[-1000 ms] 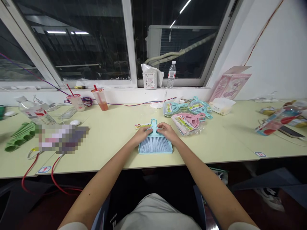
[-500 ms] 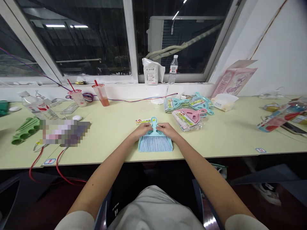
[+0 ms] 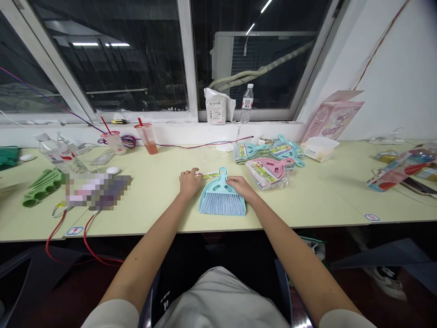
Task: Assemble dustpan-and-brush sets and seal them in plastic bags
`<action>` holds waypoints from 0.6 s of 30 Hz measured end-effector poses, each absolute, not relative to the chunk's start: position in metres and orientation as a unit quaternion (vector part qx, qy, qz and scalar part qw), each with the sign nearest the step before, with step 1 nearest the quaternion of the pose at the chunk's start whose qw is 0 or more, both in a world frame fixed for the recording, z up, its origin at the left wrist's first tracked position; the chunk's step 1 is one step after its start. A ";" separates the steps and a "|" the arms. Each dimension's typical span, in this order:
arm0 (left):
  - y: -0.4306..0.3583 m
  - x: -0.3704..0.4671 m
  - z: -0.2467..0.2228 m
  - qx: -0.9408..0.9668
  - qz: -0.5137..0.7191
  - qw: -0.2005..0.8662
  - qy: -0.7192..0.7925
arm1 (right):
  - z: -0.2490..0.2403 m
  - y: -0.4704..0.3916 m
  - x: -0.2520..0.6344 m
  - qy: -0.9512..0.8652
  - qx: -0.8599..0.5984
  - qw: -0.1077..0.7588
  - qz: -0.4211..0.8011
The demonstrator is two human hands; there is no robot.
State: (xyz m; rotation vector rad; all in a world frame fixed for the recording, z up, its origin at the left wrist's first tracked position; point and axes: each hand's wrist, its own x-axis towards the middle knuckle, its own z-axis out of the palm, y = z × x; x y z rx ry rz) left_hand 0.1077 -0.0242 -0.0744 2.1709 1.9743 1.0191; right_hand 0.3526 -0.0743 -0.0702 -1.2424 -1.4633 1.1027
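A light-blue dustpan with a small brush [image 3: 222, 201] nested in it lies flat near the table's front edge, grey-white bristles toward me and handle pointing away. My right hand [image 3: 239, 186] grips it at the right side of the handle, thumb on top. Just left of it, my left hand [image 3: 190, 183] is off the set, its fingers apart and slightly curled. Its fingertips are at the left end of a printed card strip [image 3: 210, 175], which lies behind the dustpan. Whether they touch the strip I cannot tell.
Packaged blue brush sets [image 3: 252, 150] and a pink set [image 3: 273, 168] lie at the right rear, near a tissue pack [image 3: 320, 148]. Two drink cups [image 3: 147, 139], a bottle [image 3: 63, 155] and green tubes [image 3: 43, 187] stand or lie left. Cables run along the wall.
My left hand has let go of the dustpan and brush and moved left to the card strip. The set has turned slightly, with my right hand still on its handle.
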 end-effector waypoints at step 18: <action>-0.044 0.110 -0.038 0.511 0.630 0.462 0.358 | -0.086 -0.053 0.360 -0.546 -0.517 0.539 0.379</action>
